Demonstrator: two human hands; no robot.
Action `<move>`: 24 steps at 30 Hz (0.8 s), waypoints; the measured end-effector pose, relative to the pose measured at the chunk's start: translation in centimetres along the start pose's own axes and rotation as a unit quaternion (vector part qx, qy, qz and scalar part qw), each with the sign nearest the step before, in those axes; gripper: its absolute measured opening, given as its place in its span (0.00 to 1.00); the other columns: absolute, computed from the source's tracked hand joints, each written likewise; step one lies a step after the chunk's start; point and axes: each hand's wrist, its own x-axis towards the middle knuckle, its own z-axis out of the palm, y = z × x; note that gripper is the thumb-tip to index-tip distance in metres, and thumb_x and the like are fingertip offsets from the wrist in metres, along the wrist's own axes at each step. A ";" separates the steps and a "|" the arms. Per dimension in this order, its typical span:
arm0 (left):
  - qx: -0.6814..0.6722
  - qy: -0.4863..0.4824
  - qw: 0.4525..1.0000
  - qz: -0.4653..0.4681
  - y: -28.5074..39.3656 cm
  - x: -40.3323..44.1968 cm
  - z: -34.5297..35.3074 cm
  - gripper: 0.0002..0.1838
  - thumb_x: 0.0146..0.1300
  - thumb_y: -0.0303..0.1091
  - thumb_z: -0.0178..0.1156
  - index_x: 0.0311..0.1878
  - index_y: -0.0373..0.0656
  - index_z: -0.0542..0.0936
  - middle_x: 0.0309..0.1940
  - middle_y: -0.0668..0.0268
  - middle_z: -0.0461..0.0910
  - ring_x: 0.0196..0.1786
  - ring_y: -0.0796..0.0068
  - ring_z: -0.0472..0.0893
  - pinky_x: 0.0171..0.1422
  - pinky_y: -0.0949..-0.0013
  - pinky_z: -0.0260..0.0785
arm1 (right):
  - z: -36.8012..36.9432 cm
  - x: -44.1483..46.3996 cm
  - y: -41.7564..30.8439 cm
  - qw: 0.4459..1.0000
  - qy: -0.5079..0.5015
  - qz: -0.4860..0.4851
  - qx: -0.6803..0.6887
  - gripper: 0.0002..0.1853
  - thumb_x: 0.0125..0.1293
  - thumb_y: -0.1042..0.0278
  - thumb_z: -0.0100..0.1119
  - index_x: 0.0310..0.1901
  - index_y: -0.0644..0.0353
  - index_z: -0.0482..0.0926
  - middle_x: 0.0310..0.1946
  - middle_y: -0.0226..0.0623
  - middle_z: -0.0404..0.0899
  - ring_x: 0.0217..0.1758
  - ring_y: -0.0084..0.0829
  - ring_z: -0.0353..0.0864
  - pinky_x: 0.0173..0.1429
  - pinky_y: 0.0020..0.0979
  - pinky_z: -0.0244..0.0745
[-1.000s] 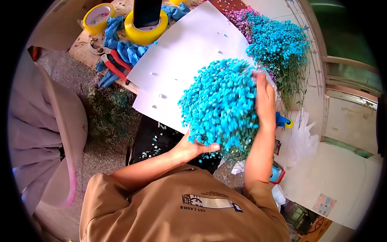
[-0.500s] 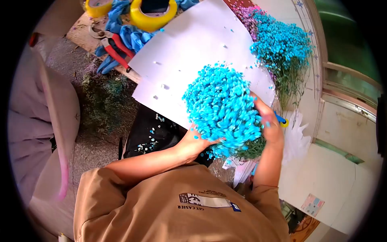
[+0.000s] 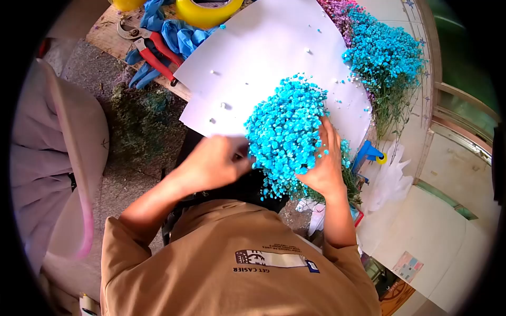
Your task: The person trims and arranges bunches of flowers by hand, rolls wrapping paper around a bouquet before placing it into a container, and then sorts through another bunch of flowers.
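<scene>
A bunch of bright blue baby's breath (image 3: 284, 137) stands in front of my chest, its blossoms facing up toward me. My right hand (image 3: 328, 166) is wrapped round its right side, thumb toward me and fingers behind. The stems under the blossoms are mostly hidden. At the bunch's left edge, my left hand (image 3: 213, 163) is curled closed; its fingertips are hidden, and whatever they may hold does not show. Beyond the bunch lies a large white paper sheet (image 3: 247, 63) with a few loose blossoms on it.
Red-handled pruning shears (image 3: 155, 52), blue gloves (image 3: 182, 37) and a yellow tape roll (image 3: 208, 13) lie at the upper left. More blue baby's breath (image 3: 385, 50) rests at the upper right. A blue tape dispenser (image 3: 366, 156) is right of my right hand. Plant trimmings (image 3: 142, 126) cover the floor.
My left hand has come out from under the blossoms to the bunch's left side and curled closed. My right hand has shifted left along the bunch, which now stands more upright and narrower.
</scene>
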 end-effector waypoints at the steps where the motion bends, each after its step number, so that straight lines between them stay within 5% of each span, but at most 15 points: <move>1: 0.016 0.061 0.998 -0.011 0.4 0.4 -0.9 0.11 0.62 0.33 0.65 0.44 0.37 0.84 0.33 0.51 0.84 0.32 0.60 0.83 0.40 0.60 0.75 | 0.3 -0.1 -0.4 1.000 0.001 0.003 0.004 0.55 0.40 0.54 0.79 0.69 0.69 0.63 0.73 0.60 0.58 0.73 0.60 0.62 0.75 0.54 0.57; 3: 0.006 0.135 0.986 0.093 1.8 2.0 -2.5 0.08 0.64 0.25 0.64 0.45 0.37 0.83 0.35 0.62 0.82 0.31 0.74 0.78 0.36 0.69 0.71 | 0.7 -0.3 -1.0 0.999 0.028 -0.019 -0.027 0.52 0.44 0.59 0.76 0.70 0.70 0.61 0.73 0.59 0.59 0.73 0.59 0.62 0.74 0.55 0.57; 9: 0.131 0.092 0.950 0.268 2.1 6.6 -2.7 0.08 0.61 0.21 0.63 0.44 0.37 0.83 0.41 0.58 0.78 0.41 0.59 0.80 0.46 0.62 0.73 | 1.2 -0.8 -1.8 0.998 0.046 -0.023 -0.034 0.51 0.42 0.66 0.72 0.70 0.70 0.60 0.75 0.58 0.55 0.75 0.58 0.60 0.75 0.56 0.54; 11: 0.150 0.077 0.954 0.249 2.2 6.9 -2.8 0.09 0.58 0.21 0.64 0.43 0.36 0.83 0.43 0.56 0.78 0.45 0.52 0.80 0.50 0.58 0.73 | 1.4 -1.0 -1.9 0.998 0.054 -0.015 -0.020 0.52 0.33 0.67 0.76 0.66 0.69 0.65 0.74 0.59 0.56 0.78 0.57 0.56 0.78 0.57 0.51; 19: 0.241 0.049 0.929 0.277 2.5 6.9 -3.0 0.10 0.55 0.23 0.67 0.42 0.38 0.83 0.42 0.57 0.78 0.47 0.52 0.80 0.51 0.58 0.73 | 2.0 -1.0 -1.8 0.997 0.069 -0.029 -0.007 0.56 0.30 0.66 0.79 0.67 0.68 0.62 0.74 0.61 0.55 0.78 0.58 0.55 0.78 0.59 0.50; 24: 0.185 0.056 0.940 0.282 2.2 7.9 -2.4 0.09 0.55 0.22 0.66 0.41 0.37 0.83 0.43 0.56 0.77 0.48 0.52 0.79 0.52 0.58 0.73 | 2.0 -1.0 -1.8 0.998 0.062 -0.022 -0.004 0.56 0.28 0.67 0.79 0.66 0.68 0.62 0.75 0.60 0.54 0.78 0.58 0.55 0.78 0.58 0.49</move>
